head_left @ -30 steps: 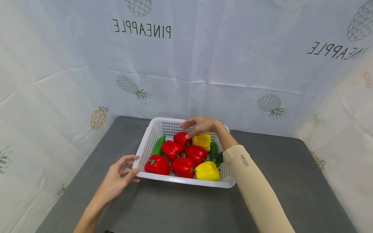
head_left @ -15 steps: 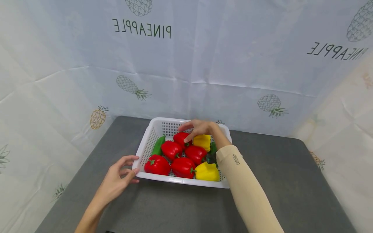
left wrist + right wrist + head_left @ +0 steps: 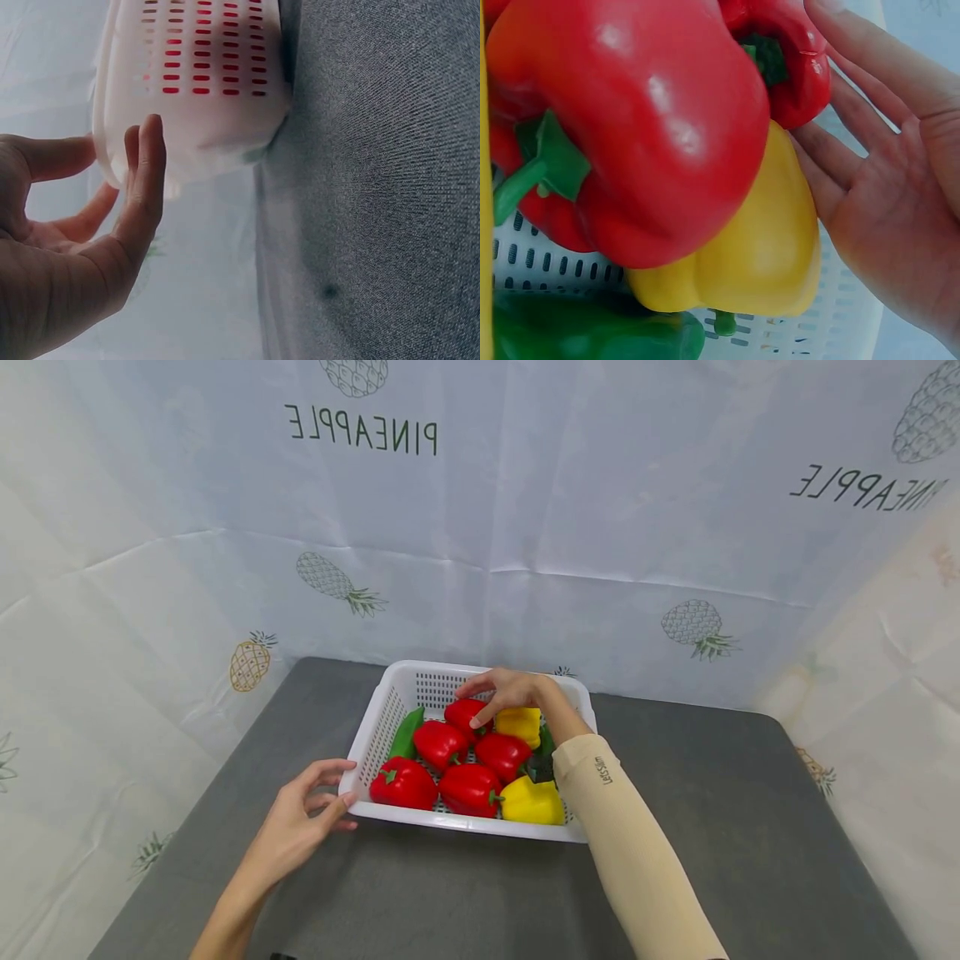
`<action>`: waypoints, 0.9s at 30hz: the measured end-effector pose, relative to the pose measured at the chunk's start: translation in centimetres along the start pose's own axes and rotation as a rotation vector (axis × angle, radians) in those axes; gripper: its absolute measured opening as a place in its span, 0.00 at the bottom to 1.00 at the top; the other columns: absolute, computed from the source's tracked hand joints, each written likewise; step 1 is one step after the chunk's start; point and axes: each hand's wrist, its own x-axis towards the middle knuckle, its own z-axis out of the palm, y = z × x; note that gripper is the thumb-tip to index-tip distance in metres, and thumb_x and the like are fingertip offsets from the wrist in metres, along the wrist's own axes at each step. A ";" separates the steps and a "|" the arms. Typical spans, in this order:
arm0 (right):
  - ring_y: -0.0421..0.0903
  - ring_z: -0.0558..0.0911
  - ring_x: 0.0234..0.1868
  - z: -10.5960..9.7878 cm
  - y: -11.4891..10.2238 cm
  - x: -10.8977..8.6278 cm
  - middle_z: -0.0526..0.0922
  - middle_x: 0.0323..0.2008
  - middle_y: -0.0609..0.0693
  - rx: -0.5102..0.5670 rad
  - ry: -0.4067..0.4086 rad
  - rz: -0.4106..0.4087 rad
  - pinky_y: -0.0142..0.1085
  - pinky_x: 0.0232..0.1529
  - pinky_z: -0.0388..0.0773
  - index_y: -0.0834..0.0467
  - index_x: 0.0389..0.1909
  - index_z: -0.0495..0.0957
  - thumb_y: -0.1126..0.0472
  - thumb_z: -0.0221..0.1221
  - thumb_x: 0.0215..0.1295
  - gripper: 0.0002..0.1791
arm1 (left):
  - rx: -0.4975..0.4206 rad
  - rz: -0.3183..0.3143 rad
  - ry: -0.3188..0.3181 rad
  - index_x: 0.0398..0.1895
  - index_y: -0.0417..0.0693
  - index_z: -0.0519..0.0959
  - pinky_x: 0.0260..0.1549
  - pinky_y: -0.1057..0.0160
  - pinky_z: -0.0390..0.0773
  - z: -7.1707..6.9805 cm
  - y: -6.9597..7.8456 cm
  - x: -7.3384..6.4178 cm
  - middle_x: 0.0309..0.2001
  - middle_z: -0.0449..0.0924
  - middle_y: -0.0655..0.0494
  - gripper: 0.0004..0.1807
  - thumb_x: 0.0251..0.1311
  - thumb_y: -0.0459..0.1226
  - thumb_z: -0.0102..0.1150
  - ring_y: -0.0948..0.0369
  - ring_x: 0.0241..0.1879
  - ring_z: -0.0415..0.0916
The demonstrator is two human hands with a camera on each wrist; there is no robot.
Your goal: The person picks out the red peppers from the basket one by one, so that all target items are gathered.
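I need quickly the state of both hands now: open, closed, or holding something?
Left hand: open, touching the white basket at its near-left corner.
Right hand: closed around the farthest red pepper.

Head view, clock positions from centre: the pale hanging cloth (image 3: 585, 502) bears dark, mirror-reversed lettering (image 3: 362, 431) at 11 o'clock, legible as "PINEAPPLE". A second mirrored "PINEAPPLE" (image 3: 868, 490) stands on it at 2 o'clock, slanting, blurred at its right end. At 4 o'clock, the beige right sleeve (image 3: 630, 835) carries small dark print (image 3: 603, 771) near its cuff, read as "LetsSlim".
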 end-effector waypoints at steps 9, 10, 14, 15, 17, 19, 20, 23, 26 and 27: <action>0.56 0.71 0.78 0.4 -0.6 0.1 0.76 0.76 0.55 0.008 0.023 0.004 0.49 0.75 0.81 0.54 0.74 0.76 0.62 0.72 0.67 0.35 | 0.024 0.024 0.009 0.69 0.37 0.74 0.36 0.60 0.94 -0.2 0.0 -0.1 0.56 0.79 0.31 0.27 0.69 0.26 0.68 0.54 0.39 0.91; 0.56 0.72 0.78 0.4 -0.6 0.2 0.76 0.76 0.55 0.009 0.024 0.007 0.49 0.75 0.81 0.54 0.74 0.76 0.62 0.72 0.67 0.35 | 0.026 0.024 0.010 0.69 0.37 0.74 0.36 0.60 0.94 -0.2 0.0 -0.1 0.56 0.79 0.31 0.27 0.69 0.26 0.69 0.54 0.39 0.91; 0.56 0.72 0.77 0.5 -0.8 0.2 0.76 0.75 0.55 0.002 0.034 0.026 0.48 0.74 0.82 0.54 0.73 0.76 0.63 0.73 0.66 0.35 | 0.039 0.019 0.013 0.69 0.38 0.74 0.36 0.60 0.94 -0.2 0.0 0.0 0.56 0.79 0.32 0.27 0.69 0.27 0.69 0.56 0.40 0.91; 0.56 0.73 0.77 0.5 -0.8 0.2 0.77 0.75 0.55 -0.002 0.037 0.027 0.48 0.74 0.82 0.54 0.73 0.76 0.63 0.74 0.65 0.35 | 0.042 0.017 0.014 0.70 0.38 0.74 0.36 0.60 0.94 -0.1 0.0 0.0 0.56 0.79 0.32 0.27 0.69 0.27 0.69 0.57 0.40 0.91; 0.56 0.74 0.76 0.6 -0.8 0.3 0.77 0.74 0.55 -0.012 0.044 0.032 0.48 0.73 0.83 0.53 0.72 0.77 0.62 0.74 0.65 0.34 | 0.046 0.015 0.017 0.69 0.38 0.74 0.36 0.59 0.94 -0.1 0.0 -0.1 0.56 0.79 0.32 0.27 0.69 0.27 0.69 0.56 0.40 0.91; 0.55 0.75 0.75 0.8 -0.7 0.3 0.77 0.74 0.55 -0.024 0.049 0.032 0.48 0.72 0.83 0.52 0.72 0.78 0.62 0.75 0.65 0.34 | 0.045 0.013 0.021 0.69 0.38 0.74 0.36 0.59 0.94 0.0 0.0 -0.2 0.56 0.79 0.32 0.27 0.69 0.27 0.69 0.55 0.40 0.91; 0.55 0.75 0.74 0.8 -0.6 0.4 0.78 0.74 0.55 -0.030 0.052 0.033 0.48 0.72 0.84 0.52 0.72 0.78 0.61 0.75 0.65 0.34 | 0.043 0.013 0.023 0.69 0.38 0.74 0.36 0.58 0.94 0.0 0.0 -0.2 0.56 0.79 0.32 0.27 0.69 0.26 0.69 0.54 0.40 0.91; 0.55 0.76 0.73 1.0 -0.5 0.5 0.78 0.73 0.55 -0.045 0.052 0.031 0.47 0.71 0.84 0.52 0.71 0.78 0.61 0.75 0.65 0.33 | 0.043 0.015 0.028 0.69 0.37 0.75 0.36 0.59 0.94 0.1 0.0 -0.3 0.56 0.79 0.32 0.26 0.69 0.26 0.68 0.52 0.40 0.91; 0.55 0.76 0.73 1.0 -0.5 0.5 0.79 0.72 0.55 -0.065 0.060 0.025 0.46 0.70 0.85 0.52 0.71 0.78 0.61 0.75 0.65 0.33 | 0.048 0.011 0.031 0.69 0.37 0.75 0.36 0.60 0.94 0.2 0.0 -0.3 0.57 0.79 0.31 0.26 0.69 0.25 0.68 0.51 0.41 0.91; 0.55 0.77 0.72 1.0 -0.5 0.5 0.79 0.72 0.55 -0.069 0.062 0.020 0.46 0.69 0.86 0.52 0.71 0.78 0.61 0.75 0.65 0.33 | 0.049 0.010 0.032 0.69 0.37 0.75 0.35 0.60 0.94 0.2 0.0 -0.3 0.57 0.78 0.31 0.26 0.69 0.25 0.68 0.50 0.41 0.91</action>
